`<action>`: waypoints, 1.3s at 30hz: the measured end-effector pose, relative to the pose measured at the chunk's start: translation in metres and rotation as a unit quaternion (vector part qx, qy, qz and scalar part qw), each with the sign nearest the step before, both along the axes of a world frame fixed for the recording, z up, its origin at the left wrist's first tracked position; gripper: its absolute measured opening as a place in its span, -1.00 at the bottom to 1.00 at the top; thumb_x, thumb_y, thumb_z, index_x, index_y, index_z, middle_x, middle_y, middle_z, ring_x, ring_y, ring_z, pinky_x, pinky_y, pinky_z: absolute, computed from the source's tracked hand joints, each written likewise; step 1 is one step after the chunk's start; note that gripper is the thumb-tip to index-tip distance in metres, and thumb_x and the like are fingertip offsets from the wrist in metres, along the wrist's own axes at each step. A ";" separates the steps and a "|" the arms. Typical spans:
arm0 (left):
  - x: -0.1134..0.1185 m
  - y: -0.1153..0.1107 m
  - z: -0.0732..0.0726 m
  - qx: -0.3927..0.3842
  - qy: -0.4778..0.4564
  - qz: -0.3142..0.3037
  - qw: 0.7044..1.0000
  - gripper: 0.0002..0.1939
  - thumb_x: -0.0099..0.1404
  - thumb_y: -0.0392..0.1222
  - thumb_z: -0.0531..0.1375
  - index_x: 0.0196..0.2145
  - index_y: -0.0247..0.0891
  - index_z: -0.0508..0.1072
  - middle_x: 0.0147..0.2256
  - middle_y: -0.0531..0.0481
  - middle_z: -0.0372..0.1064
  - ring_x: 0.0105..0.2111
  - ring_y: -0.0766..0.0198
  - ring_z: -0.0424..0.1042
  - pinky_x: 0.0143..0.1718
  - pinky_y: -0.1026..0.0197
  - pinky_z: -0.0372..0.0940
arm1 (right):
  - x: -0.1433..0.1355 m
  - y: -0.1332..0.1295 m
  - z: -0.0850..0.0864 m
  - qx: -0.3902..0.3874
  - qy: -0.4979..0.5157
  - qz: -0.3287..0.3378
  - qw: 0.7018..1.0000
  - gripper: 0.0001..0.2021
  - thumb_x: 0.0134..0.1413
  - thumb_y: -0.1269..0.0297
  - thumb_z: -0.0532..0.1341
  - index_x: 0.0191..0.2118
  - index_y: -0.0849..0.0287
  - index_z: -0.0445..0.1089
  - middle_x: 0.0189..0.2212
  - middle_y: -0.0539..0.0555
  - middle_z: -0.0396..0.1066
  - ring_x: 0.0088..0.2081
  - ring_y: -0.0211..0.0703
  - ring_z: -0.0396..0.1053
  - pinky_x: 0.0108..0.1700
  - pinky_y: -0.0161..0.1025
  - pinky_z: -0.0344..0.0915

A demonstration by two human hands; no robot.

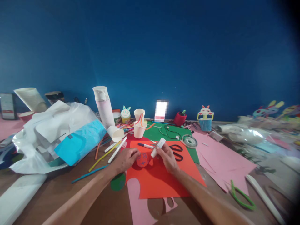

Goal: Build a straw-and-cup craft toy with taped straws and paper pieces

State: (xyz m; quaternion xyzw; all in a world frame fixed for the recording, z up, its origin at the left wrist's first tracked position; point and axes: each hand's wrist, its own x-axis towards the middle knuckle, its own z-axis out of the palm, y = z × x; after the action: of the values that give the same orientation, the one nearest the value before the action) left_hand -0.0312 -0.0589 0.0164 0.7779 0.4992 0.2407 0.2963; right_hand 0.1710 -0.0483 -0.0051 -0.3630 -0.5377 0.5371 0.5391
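My left hand (129, 157) pinches the left edge of a round orange paper cutout (142, 160) with a face drawn on it in blue. The cutout is held just over an orange paper sheet (164, 184). Between the fingers of my right hand (169, 156) is a white glue stick (158, 147), tilted with its lower end near the cutout's right side. Black-handled scissors (177, 152) lie on the sheet beside my right hand, their blades hidden. Behind the cutout rests a dark-capped marker (145, 145).
Paper cups (139, 129) stand behind the sheet, near a tape roll (189, 141). A plastic bag of papers (47, 134) fills the left. Pipe cleaners (90, 173) lie by my left forearm. Pink paper (222, 159) and a blue decorated cup (205, 124) are at right.
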 end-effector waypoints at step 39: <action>0.009 0.002 0.006 0.131 0.098 -0.088 0.983 -0.67 0.33 -0.13 -0.11 -0.43 -0.30 0.35 -0.46 -0.02 0.33 -0.43 0.30 0.28 -0.40 0.30 0.10 | -0.003 0.000 0.004 -0.017 0.050 -0.015 0.999 -0.74 -0.04 0.13 0.20 -0.29 0.19 0.23 -0.59 -0.07 0.29 -0.61 -0.36 0.14 -0.56 -0.38 0.08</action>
State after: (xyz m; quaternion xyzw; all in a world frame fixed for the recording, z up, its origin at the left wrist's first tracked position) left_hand -0.0218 -0.0569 0.0228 0.8707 0.4194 0.1999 0.1612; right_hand 0.1679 -0.0480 -0.0013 -0.3527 -0.4956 0.5555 0.5669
